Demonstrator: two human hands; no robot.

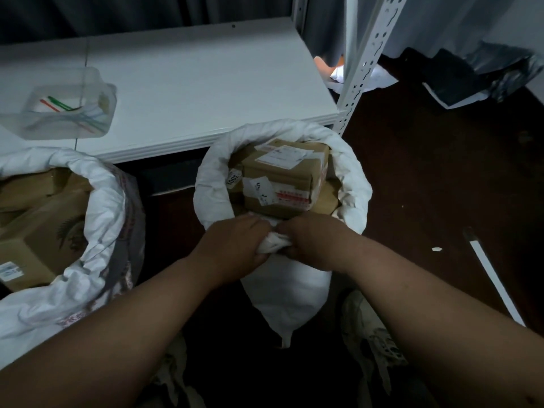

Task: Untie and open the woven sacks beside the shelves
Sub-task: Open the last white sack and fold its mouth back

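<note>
A white woven sack (212, 172) stands on the floor in front of the shelf, its mouth open and its rim rolled down. Brown cardboard parcels (279, 178) with white labels fill it. My left hand (235, 242) and my right hand (315, 240) sit side by side at the near rim, both gripping a bunched fold of the white sack cloth between them. A second white sack (103, 207) stands at the left, also open with a rolled rim, holding more brown boxes (38, 231).
A white shelf board (191, 83) lies behind the sacks, carrying a clear plastic tub (100, 92) of coloured ties. A perforated white upright (362, 63) rises at the shelf's right corner. Dark plastic bags (471, 75) lie on the brown floor far right, and a white strip (494, 284) nearer.
</note>
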